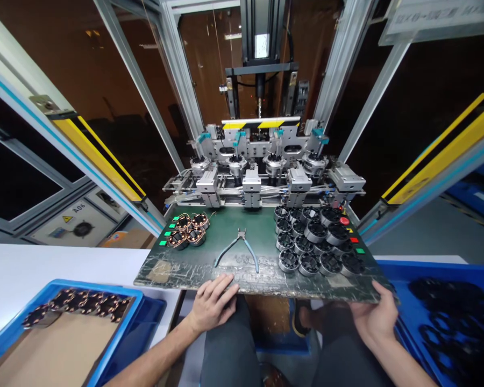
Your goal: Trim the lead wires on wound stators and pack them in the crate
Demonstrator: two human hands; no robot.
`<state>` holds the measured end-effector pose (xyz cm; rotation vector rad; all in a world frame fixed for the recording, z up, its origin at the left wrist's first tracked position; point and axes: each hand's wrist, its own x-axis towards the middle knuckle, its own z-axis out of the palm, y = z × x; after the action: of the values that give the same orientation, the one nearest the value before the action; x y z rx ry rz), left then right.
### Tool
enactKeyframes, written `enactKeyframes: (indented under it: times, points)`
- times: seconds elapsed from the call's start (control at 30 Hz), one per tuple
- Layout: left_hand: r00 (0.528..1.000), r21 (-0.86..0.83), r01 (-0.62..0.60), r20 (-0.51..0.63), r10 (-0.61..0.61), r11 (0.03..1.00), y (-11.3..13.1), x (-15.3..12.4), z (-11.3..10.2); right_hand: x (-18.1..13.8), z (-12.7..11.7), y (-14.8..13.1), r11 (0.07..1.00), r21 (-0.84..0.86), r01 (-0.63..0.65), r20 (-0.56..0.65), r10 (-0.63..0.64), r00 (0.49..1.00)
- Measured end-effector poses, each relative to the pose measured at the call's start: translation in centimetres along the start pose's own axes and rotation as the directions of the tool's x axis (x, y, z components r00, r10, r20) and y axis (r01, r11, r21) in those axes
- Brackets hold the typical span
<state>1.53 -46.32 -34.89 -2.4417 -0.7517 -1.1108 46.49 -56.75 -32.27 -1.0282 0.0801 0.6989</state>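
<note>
My left hand rests at the front edge of the green work board, fingers loosely stretched and holding nothing. At the board's right front corner, my right hand has its thumb on top and its fingers tucked below, gripping the edge. Between the hands, farther in, lies a pair of cutting pliers with blue handles spread apart. A few copper-wound motor stators sit at the board's left. On the right stand several unwound stators with black insulators, some stacked.
Behind the board is a winding machine with several stations holding stators. Yellow light-curtain bars flank it. A blue tray with wound stators and cardboard is at left; a blue bin of black parts is at right. Coloured buttons line the board's sides.
</note>
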Motion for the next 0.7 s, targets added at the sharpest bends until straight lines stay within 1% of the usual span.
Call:
enactKeyframes:
  times: [0.3, 0.47, 0.7]
  points:
    - [1.0, 0.027, -0.008, 0.025, 0.008, 1.0, -0.2, -0.77, 0.26, -0.2, 0.23, -0.17, 1.0, 0.01, -0.004, -0.007, 0.004, 1.0]
    - [1.0, -0.005, -0.001, 0.011, 0.001, 1.0, -0.15, -0.46, 0.18, -0.43, 0.37, -0.22, 1.0, 0.009, -0.004, -0.006, 0.004, 1.0]
    - [1.0, -0.002, 0.004, 0.017, -0.004, 1.0, -0.07, -0.38, 0.06, -0.54, 0.59, -0.41, 1.0, 0.015, -0.003, -0.008, 0.004, 1.0]
